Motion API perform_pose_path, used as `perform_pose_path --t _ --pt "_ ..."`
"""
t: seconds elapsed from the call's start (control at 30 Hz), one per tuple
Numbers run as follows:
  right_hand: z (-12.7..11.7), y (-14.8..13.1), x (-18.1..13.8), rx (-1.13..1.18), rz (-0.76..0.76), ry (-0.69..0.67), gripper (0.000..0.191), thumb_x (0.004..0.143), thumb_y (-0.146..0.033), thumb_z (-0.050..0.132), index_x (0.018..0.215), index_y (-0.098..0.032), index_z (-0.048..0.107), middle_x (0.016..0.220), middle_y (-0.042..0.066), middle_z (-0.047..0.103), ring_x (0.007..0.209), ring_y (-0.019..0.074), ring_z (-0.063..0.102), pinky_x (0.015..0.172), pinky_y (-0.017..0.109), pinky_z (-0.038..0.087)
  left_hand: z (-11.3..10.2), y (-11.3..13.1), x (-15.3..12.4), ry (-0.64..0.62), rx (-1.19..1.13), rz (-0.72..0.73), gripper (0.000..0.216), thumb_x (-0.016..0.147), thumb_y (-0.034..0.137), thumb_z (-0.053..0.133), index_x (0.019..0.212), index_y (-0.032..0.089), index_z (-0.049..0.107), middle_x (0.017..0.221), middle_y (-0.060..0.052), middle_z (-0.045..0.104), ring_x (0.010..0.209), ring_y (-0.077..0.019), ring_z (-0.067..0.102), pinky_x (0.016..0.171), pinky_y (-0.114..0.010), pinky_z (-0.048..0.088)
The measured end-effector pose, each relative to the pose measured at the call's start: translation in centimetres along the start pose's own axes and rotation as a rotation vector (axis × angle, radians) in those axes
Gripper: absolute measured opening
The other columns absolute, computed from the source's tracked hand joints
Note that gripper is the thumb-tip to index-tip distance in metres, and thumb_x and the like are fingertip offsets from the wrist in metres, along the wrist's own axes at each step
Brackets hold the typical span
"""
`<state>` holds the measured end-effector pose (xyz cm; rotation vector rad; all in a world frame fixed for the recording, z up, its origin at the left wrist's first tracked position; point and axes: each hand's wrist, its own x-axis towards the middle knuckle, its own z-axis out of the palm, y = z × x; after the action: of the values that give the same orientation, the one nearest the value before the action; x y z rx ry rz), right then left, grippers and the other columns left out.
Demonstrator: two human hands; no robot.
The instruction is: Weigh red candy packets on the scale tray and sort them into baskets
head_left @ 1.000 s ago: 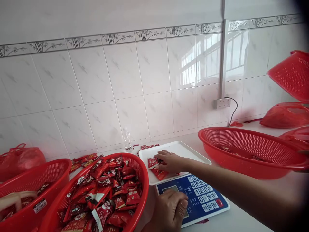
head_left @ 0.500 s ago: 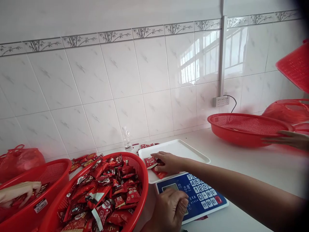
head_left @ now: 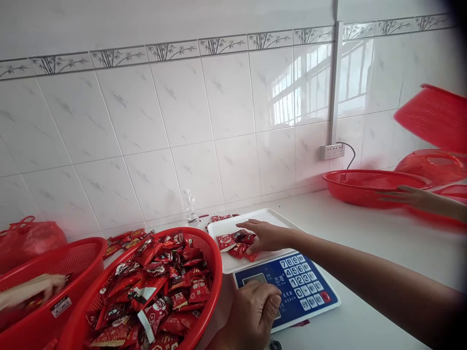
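Observation:
My right hand (head_left: 265,235) reaches across to the white tray (head_left: 277,221) of a blue electronic scale (head_left: 292,287). Its fingers are stretched out flat over a few red candy packets (head_left: 233,241) lying on the tray's left side. My left hand (head_left: 253,316) is curled into a loose fist at the scale's near left corner, beside its display, with nothing visible in it. A red mesh basket (head_left: 209,262) heaped with red candy packets (head_left: 156,291) stands just left of the scale.
A second red basket (head_left: 78,262) at far left has another person's hand (head_left: 32,288) in it. A red bag (head_left: 29,238) lies behind. At right, another person's hand (head_left: 406,196) touches an oval red basket (head_left: 365,187). A small clear bottle (head_left: 190,209) and loose packets (head_left: 126,239) sit by the tiled wall.
My right hand opened from gathering the packets to lying flat over them. The oval red basket at right has been slid back toward the wall. My left hand stayed put.

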<state>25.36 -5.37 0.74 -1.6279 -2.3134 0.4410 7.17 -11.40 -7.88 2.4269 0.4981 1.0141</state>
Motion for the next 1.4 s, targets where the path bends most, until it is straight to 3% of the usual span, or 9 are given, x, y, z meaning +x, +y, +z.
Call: perform_pose_path --t 0.1,0.2,0.3,0.47,0.73,0.87,1.03,1.2,1.4 --pt "0.1 0.6 -0.2 0.036 0.028 -0.018 0.091 0.065 -0.056 0.064 0.142 -0.021 0.032 0.141 0.012 0.040 0.123 0.0300 0.043 0.099 0.040 0.037 0.0 0.1 0.0 0.005 0.010 0.002 0.035 0.096 0.034 0.031 0.094 0.019 0.063 0.085 -0.005 0.067 0.079 -0.0169 0.060 0.072 -0.026 0.046" --pt "0.7 0.7 -0.3 0.041 0.013 -0.024 0.082 0.073 -0.059 0.055 0.142 -0.020 0.032 0.138 0.011 0.045 0.122 0.0288 0.045 0.098 0.039 0.038 0.0 0.1 0.1 0.010 0.016 0.011 0.037 0.096 0.035 0.030 0.094 0.019 0.063 0.084 -0.005 0.068 0.078 -0.0170 0.060 0.071 -0.026 0.046" --pt "1.5 0.4 0.1 0.019 -0.013 -0.002 0.078 0.077 -0.063 0.047 0.141 -0.021 0.033 0.138 0.012 0.044 0.123 0.0294 0.043 0.101 0.043 0.034 0.0 0.1 0.1 0.010 0.015 0.009 0.037 0.096 0.035 0.030 0.093 0.019 0.063 0.085 -0.005 0.068 0.079 -0.0169 0.060 0.073 -0.026 0.046" --pt "2.1 0.0 1.2 -0.035 -0.036 0.010 0.078 0.076 -0.065 0.048 0.140 -0.023 0.035 0.144 0.013 0.035 0.133 0.0327 0.025 0.106 0.055 0.017 0.0 0.1 0.1 0.008 0.022 0.000 0.038 0.096 0.035 0.030 0.093 0.019 0.064 0.081 -0.004 0.067 0.076 -0.0164 0.060 0.070 -0.026 0.046" --pt "2.2 -1.4 2.0 -0.081 -0.084 -0.016 0.080 0.074 -0.071 0.045 0.140 -0.027 0.036 0.145 0.013 0.033 0.133 0.0360 0.024 0.102 0.062 0.017 -0.2 0.4 0.1 0.013 0.008 -0.006 0.038 0.096 0.036 0.031 0.093 0.019 0.064 0.083 -0.005 0.067 0.078 -0.0172 0.060 0.071 -0.027 0.046" --pt "2.9 -1.3 1.9 -0.120 -0.124 0.033 0.070 0.075 -0.063 0.051 0.136 -0.029 0.042 0.140 0.012 0.041 0.124 0.0352 0.039 0.098 0.054 0.028 -0.2 0.6 0.2 0.013 0.008 -0.010 0.038 0.095 0.036 0.031 0.092 0.019 0.064 0.082 -0.005 0.068 0.077 -0.0177 0.060 0.070 -0.027 0.047" --pt "3.2 -1.1 2.3 -0.137 -0.170 0.158 0.042 0.080 -0.045 0.054 0.116 -0.026 0.059 0.110 0.009 0.059 0.101 0.0256 0.054 0.085 0.038 0.041 0.0 0.5 0.2 0.016 -0.002 -0.015 0.037 0.096 0.035 0.032 0.092 0.019 0.064 0.084 -0.005 0.068 0.078 -0.0173 0.060 0.072 -0.027 0.047" --pt "3.0 -1.3 3.4 -0.131 -0.212 0.226 0.021 0.080 -0.030 0.056 0.096 -0.021 0.067 0.094 0.007 0.062 0.090 0.0212 0.056 0.077 0.030 0.042 -0.1 0.5 0.2 0.014 -0.005 -0.024 0.037 0.096 0.035 0.031 0.093 0.018 0.064 0.085 -0.005 0.068 0.080 -0.0177 0.061 0.072 -0.027 0.047" --pt "2.4 -1.2 4.1 -0.074 -0.231 0.295 0.015 0.082 -0.026 0.055 0.087 -0.021 0.069 0.090 0.006 0.063 0.087 0.0197 0.058 0.075 0.028 0.042 -0.1 0.5 0.0 0.012 0.010 -0.019 0.037 0.096 0.035 0.031 0.093 0.018 0.064 0.086 -0.005 0.068 0.080 -0.0173 0.060 0.072 -0.027 0.046"
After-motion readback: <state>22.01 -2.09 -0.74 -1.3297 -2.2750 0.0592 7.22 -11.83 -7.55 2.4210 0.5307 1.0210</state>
